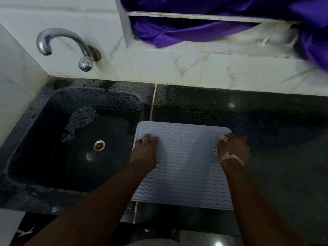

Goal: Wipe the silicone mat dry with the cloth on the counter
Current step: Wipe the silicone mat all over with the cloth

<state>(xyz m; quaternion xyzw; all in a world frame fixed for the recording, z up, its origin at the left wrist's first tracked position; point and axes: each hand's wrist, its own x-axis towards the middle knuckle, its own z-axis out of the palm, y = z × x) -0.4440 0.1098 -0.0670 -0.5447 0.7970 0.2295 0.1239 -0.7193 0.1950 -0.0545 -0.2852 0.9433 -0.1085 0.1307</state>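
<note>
A grey-blue silicone mat (184, 166) with a wavy ribbed pattern lies flat on the black counter, its left edge hanging slightly over the sink. My left hand (144, 152) presses flat on the mat's left side, fingers straight. My right hand (232, 148) is at the mat's far right corner, fingers curled round a small pale patterned cloth (223, 137); only bits of the cloth show around the fingers and at the wrist. The right hand is blurred.
A dark sink (53, 139) with a metal drain (99, 145) lies to the left, wet with droplets. A chrome tap (60, 41) juts from the white tiled wall. Purple fabric (186, 31) hangs at the window ledge behind. Black counter (275, 130) extends to the right.
</note>
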